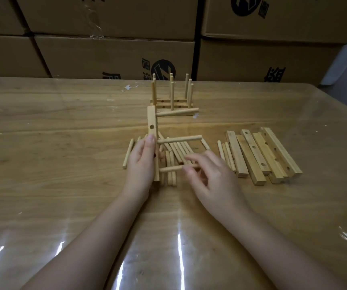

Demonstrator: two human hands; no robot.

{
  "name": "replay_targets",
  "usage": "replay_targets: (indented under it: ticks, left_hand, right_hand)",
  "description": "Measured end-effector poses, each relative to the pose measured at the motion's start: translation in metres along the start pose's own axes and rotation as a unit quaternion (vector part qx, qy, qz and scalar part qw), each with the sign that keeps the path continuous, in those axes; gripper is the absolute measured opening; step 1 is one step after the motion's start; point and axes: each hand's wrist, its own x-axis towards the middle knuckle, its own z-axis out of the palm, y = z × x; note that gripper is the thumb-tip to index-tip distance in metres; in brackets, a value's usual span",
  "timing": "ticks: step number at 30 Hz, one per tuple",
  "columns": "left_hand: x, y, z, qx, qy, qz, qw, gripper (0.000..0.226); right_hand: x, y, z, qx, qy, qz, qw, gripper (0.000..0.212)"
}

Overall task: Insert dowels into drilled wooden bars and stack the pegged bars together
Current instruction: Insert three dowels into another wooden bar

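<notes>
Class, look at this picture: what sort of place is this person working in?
Probably a warehouse or packing workshop: stacked cardboard boxes behind a plastic-covered table laden with drilled wooden bars.

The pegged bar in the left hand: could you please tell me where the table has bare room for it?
Bare table: left of the loose dowels, and right of the finished stack, behind the drilled bars. Crowded: between the left hand holding the pegged bar and those bars, where the right hand pinches a dowel.

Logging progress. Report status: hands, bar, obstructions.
Left hand grips upright bar. Right hand pinches third dowel at its lower end. Two dowels seated above. Loose dowels beneath, nothing blocking.
</notes>
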Motion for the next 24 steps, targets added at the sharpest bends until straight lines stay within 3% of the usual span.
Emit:
replay_targets:
  ticks: [4,7,11,16,24]
  left_hand:
    - [0.006,0.004,-0.002,-0.130,0.033,-0.098,0.986,0.033]
    - [0.009,0.008,-0.006,-0.202,0.015,-0.133,0.970,0.037]
    - [0.008,0.012,-0.008,-0.291,-0.041,-0.191,0.936,0.030]
    - [0.004,0.011,-0.006,-0.275,-0.108,-0.183,0.938,0.025]
    - [0.004,0.008,0.001,-0.221,-0.078,-0.130,0.963,0.030]
  right_hand:
    - [0.000,0.006,0.000,0.138,0.041,0.077,0.987,0.041]
    - [0.000,0.008,0.003,0.147,0.009,0.082,0.986,0.050]
    - [0.000,0.012,0.007,0.130,-0.025,0.055,0.990,0.028]
    - [-0.001,0.013,0.007,0.147,-0.040,0.038,0.988,0.020]
    - [-0.007,0.008,0.005,0.195,-0.062,0.031,0.978,0.030]
